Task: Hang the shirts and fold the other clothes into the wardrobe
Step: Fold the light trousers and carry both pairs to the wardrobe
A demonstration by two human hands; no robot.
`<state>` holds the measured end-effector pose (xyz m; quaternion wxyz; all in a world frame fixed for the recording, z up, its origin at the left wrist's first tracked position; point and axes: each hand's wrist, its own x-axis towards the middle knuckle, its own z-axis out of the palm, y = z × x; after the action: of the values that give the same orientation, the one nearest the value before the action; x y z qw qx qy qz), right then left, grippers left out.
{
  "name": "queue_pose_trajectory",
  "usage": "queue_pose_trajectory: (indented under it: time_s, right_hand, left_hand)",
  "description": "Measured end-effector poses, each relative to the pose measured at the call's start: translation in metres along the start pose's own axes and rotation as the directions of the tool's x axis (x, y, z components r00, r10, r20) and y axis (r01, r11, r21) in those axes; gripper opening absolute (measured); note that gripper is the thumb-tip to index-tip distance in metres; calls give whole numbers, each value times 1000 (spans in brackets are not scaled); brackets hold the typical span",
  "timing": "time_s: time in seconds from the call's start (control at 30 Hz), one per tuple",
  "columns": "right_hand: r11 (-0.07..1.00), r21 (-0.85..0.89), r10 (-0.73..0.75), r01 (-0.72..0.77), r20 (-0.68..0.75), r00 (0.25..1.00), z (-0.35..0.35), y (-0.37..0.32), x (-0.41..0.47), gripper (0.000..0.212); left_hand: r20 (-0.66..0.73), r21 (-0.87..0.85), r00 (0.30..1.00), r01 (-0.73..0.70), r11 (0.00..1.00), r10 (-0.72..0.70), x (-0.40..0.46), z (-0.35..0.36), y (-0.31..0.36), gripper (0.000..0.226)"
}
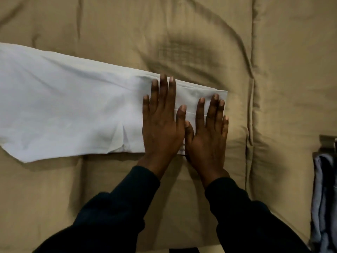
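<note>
Head view: white garment [73, 106] lies flat across a tan quilted bedspread [200, 33], long strip running from the left frame edge to just right of centre, looks folded lengthwise with layered edges at its right end; what kind of garment, can't tell. Left hand [162, 125] palm down on the garment near its right end, fingers straight and slightly spread, pressing the cloth flat, nothing gripped. Right hand [206, 136] just beside it, also palm down, fingers straight, tips close to the garment's right edge, little finger at or just past that edge; heel of the hand sits at the near edge of the cloth. The two thumbs touch or nearly touch between the hands. Both arms in dark sleeves [116, 207] coming up from the bottom of frame. At the far right edge, a grey-blue bundle of cloth [322, 198] beside the bed, well apart from the garment, with a small dark metal-looking item [328, 141] above it, too cropped to identify.
</note>
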<state>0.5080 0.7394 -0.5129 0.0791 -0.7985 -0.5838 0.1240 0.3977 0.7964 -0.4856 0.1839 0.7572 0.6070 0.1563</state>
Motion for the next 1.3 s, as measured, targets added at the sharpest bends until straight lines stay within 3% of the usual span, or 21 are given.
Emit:
queue_pose_trajectory:
  time_s: [0.07, 0.17, 0.27, 0.33, 0.4, 0.47, 0.57, 0.67, 0.77, 0.8, 0.87, 0.93, 0.97, 1.03, 1.1, 1.17, 1.23, 1.3]
  right_hand:
    - [1000, -17, 5, -5, -3, 1000, 1, 1, 1, 68]
    - [1000, -23, 6, -6, 6, 1000, 2, 0, 4, 68]
    - [983, 181, 13, -5, -41, 999, -2, 3, 5, 64]
    - [932, 351, 166, -90, -193, 967, -9, 9, 1, 55]
    - [815, 508, 442, -280, -231, 867, -20, 16, -2, 46]
    - [641, 628, 582, -440, -25, 813, -28, 17, -5, 41]
    - [583, 618, 535, -527, 195, 822, -44, 14, -8, 28]
    - [462, 670, 510, -581, 335, 792, -75, -7, -6, 19]
    - [443, 752, 410, -489, 315, 856, -114, -60, -3, 22]
    - [467, 771, 373, -432, 271, 887, -126, -85, -3, 25]
    - [541, 762, 321, -356, 205, 925, -141, -137, -5, 28]
    - [588, 732, 285, -345, 212, 935, -145, -193, -7, 34]
    - [607, 717, 264, -343, 225, 938, -141, -219, -8, 38]
    - [702, 645, 173, -302, 257, 951, -128, -268, -7, 52]
    - [789, 556, 42, -262, 376, 926, -106, -304, -8, 69]
    - [775, 578, -33, -256, 441, 897, -84, -324, -7, 58]
    - [759, 620, 36, -197, 263, 964, -67, -326, -4, 32]
    - [806, 586, 147, -83, -61, 987, -49, -311, 5, 31]
  left_hand:
    - [85, 68, 994, -81, 994, 75, 0, 18, -17, 61]
    - [102, 111, 991, -103, 989, 91, 3, 29, -25, 60]
    - [88, 106, 991, -106, 989, 97, 4, 31, -25, 60]
    - [90, 101, 991, -105, 989, 96, 4, 33, -27, 60]
    - [86, 101, 992, -102, 990, 94, 4, 35, -28, 60]
    - [82, 96, 992, -106, 990, 98, 4, 34, -27, 60]
    - [78, 50, 990, -124, 991, 120, 4, 33, -30, 60]
    - [75, -267, 991, -90, 959, 114, 9, 23, -36, 53]
    - [-24, -533, 999, -33, 846, 23, 11, -15, -46, 31]
    - [10, -625, 999, 47, 779, -53, 11, -33, -47, 29]
    - [275, -831, 943, 332, 445, -190, 17, -77, -49, 40]
    - [508, -839, 831, 537, 86, -228, 32, -123, -67, 70]
    - [569, -814, 790, 581, -14, -228, 39, -145, -84, 81]
    - [602, -795, 767, 601, -80, -221, 50, -185, -124, 89]
    - [602, -791, 771, 612, -17, -208, 53, -215, -157, 80]
    - [578, -775, 784, 614, 150, -224, 55, -219, -185, 53]
    - [502, -715, 825, 564, 413, -259, 60, -203, -216, 38]
    - [442, -665, 852, 521, 536, -279, 63, -185, -240, 37]
